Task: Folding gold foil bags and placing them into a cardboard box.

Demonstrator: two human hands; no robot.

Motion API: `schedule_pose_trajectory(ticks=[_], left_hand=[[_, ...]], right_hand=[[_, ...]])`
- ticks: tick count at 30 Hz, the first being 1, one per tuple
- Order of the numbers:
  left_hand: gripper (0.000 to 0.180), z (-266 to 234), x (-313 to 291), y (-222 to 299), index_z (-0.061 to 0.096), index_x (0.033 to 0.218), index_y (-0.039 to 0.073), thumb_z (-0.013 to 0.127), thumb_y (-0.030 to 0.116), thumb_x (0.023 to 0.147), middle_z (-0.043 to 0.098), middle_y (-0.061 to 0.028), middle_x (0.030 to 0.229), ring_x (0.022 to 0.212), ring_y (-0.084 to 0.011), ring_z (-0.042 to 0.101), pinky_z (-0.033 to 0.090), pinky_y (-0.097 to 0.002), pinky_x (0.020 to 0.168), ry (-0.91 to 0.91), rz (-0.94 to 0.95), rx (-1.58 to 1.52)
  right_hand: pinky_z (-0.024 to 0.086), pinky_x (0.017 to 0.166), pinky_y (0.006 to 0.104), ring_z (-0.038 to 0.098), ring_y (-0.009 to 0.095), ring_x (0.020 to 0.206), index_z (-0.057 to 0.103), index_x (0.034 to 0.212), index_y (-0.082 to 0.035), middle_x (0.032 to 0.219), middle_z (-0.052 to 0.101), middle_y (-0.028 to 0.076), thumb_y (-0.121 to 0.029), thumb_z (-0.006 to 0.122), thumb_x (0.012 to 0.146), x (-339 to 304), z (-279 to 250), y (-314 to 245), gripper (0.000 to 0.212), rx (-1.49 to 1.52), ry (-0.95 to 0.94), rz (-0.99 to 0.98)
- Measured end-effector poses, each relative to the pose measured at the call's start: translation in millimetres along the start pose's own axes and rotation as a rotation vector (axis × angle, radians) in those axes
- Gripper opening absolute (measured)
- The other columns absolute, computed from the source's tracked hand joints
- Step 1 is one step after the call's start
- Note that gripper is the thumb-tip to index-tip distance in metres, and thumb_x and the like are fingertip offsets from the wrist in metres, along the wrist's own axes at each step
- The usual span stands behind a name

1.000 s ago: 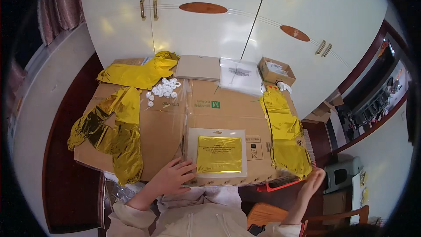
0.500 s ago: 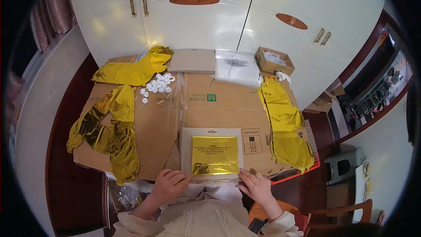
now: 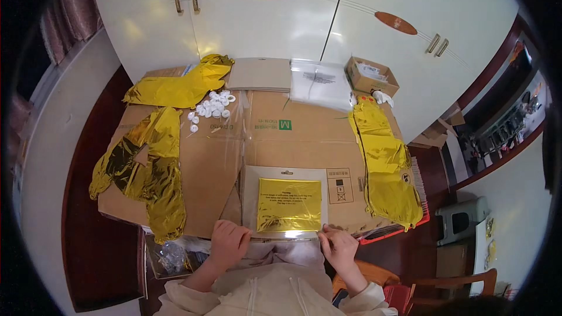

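A clear plastic bag [image 3: 253, 177] lies flat at the table's front edge. In it sit a pale card with a hang hole and a folded gold foil sheet [image 3: 289, 206], printed with a dark text block. My left hand [image 3: 229, 242] is closed at the bag's lower left corner, its fingers curled and thumb side against the edge. At the lower right corner my right hand [image 3: 339, 246] pinches the bag's edge between thumb and forefinger. Gold foil balloons, uninflated, lie to the left [image 3: 164, 164] and to the right [image 3: 386, 161].
Flattened cardboard [image 3: 316, 134] covers the table. Toward the back are another gold foil balloon [image 3: 175, 89], white ribbon rolls [image 3: 213, 105], stacked grey cards [image 3: 259, 74], clear bags [image 3: 319, 90] and a small carton [image 3: 372, 76]. White cabinets [image 3: 263, 23] stand behind.
My right fingers have drawn in from spread to a pinch at the bag's corner. My left hand has curled more tightly. The view has shifted slightly.
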State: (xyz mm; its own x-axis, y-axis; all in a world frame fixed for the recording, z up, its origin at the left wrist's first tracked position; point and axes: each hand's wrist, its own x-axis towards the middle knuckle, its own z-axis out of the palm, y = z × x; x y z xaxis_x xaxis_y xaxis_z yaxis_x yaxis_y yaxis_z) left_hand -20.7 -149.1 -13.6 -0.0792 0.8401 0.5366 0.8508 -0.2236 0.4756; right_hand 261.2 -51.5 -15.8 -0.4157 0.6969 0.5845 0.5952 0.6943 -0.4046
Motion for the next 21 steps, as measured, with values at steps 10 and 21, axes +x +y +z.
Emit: schedule_pose_trajectory(ticks=[10, 21], left_hand=[[0.015, 9, 4, 8, 0.057, 0.083, 0.008, 0.071, 0.008, 0.077, 0.058, -0.0082, 0.076, 0.076, -0.0274, 0.058, 0.042, -0.0409, 0.073, -0.022, -0.216, 0.161], [0.058, 16, 10, 59, 0.056, 0.125, 0.0, 0.068, 0.036, 0.082, 0.056, -0.0171, 0.13, 0.127, -0.0283, 0.049, 0.035, -0.0463, 0.106, -0.322, 0.215, 0.205]], right_hand=[[0.053, 0.061, 0.0349, 0.065, 0.028, 0.074, 0.065, 0.096, -0.007, 0.098, 0.064, 0.009, -0.014, 0.073, 0.077, 0, 0, -11, 0.022, -0.171, -0.094, 0.253], [0.05, 0.051, 0.0276, 0.064, 0.015, 0.059, 0.065, 0.122, -0.008, 0.126, 0.064, 0.011, -0.002, 0.061, 0.071, 3, 3, -46, 0.052, -0.25, -0.315, -0.18]])
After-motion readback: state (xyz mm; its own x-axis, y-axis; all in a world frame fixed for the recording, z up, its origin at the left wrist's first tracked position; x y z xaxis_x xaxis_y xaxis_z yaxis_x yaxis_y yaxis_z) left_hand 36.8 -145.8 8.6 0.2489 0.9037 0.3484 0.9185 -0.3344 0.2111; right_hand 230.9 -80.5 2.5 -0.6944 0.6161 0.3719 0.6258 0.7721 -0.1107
